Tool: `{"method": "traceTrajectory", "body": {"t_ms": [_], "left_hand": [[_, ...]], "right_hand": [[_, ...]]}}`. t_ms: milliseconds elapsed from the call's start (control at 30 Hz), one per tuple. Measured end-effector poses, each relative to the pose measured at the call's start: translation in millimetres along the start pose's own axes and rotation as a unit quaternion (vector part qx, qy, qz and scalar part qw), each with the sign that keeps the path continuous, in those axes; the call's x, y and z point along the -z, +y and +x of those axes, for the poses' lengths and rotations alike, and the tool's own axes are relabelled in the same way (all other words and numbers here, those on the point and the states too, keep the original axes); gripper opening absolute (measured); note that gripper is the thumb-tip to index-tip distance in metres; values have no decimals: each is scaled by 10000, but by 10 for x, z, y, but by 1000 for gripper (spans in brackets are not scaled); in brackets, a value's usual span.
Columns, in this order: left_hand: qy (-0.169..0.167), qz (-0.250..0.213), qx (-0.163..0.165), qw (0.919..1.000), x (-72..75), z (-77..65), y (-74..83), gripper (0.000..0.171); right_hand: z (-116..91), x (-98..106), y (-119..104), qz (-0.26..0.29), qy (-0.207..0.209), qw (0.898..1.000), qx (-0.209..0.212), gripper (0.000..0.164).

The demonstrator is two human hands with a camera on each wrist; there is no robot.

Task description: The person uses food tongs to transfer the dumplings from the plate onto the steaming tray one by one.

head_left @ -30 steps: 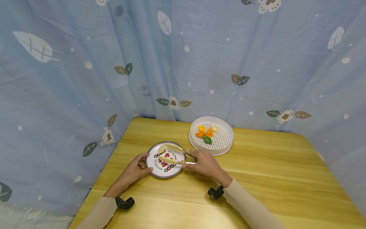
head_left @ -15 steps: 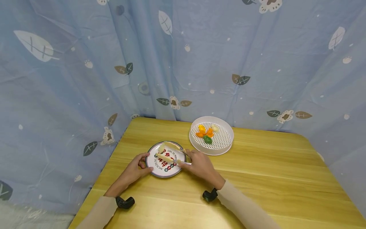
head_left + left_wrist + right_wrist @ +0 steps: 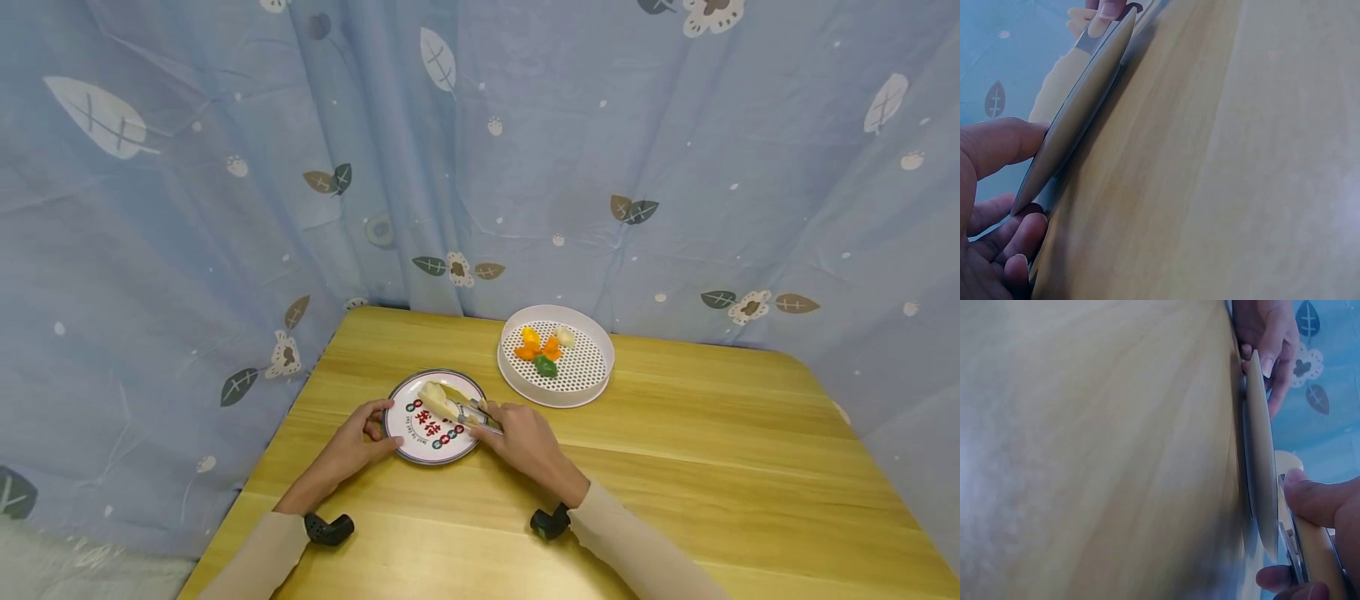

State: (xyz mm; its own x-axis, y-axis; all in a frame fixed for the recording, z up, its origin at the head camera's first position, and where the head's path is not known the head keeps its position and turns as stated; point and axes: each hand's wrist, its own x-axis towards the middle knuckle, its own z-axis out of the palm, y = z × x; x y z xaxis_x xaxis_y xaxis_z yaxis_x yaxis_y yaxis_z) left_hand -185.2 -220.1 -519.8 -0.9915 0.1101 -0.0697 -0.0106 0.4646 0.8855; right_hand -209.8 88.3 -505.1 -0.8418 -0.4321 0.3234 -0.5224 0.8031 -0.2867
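Observation:
My left hand grips the left rim of a white plate with red characters. In the left wrist view, the thumb lies over the rim and fingers sit beneath. My right hand holds a pair of food tongs with pale tips and metal arms. Over the plate, the tips stand close together around a small pale piece, partly hidden by them; whether they grip it cannot be told. The right wrist view shows my thumb on the tongs' handle.
Behind the plate to the right stands a round white steamer tray with a perforated base. Several small pieces, yellow, orange, green and whitish, lie in it. The wooden table meets a blue curtain at the back.
The right hand has shifted slightly left, and the tongs' tips have come from apart to close together around the pale piece. The left hand stays on the plate's rim.

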Motion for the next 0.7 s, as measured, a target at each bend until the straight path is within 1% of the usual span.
{"method": "traceTrajectory", "body": {"t_ms": [300, 433, 700], "left_hand": [[-8, -51, -53, 10000, 1, 12, -19, 68], [-17, -42, -82, 10000, 1, 16, -20, 68], [19, -54, -31, 10000, -4, 10, -24, 68]], "right_hand": [[-25, 57, 26, -21, 53, 9999, 100, 53], [-34, 88, 46, -56, 17, 10000, 69, 52], [-50, 206, 86, 219, 66, 9997, -34, 54]]}}
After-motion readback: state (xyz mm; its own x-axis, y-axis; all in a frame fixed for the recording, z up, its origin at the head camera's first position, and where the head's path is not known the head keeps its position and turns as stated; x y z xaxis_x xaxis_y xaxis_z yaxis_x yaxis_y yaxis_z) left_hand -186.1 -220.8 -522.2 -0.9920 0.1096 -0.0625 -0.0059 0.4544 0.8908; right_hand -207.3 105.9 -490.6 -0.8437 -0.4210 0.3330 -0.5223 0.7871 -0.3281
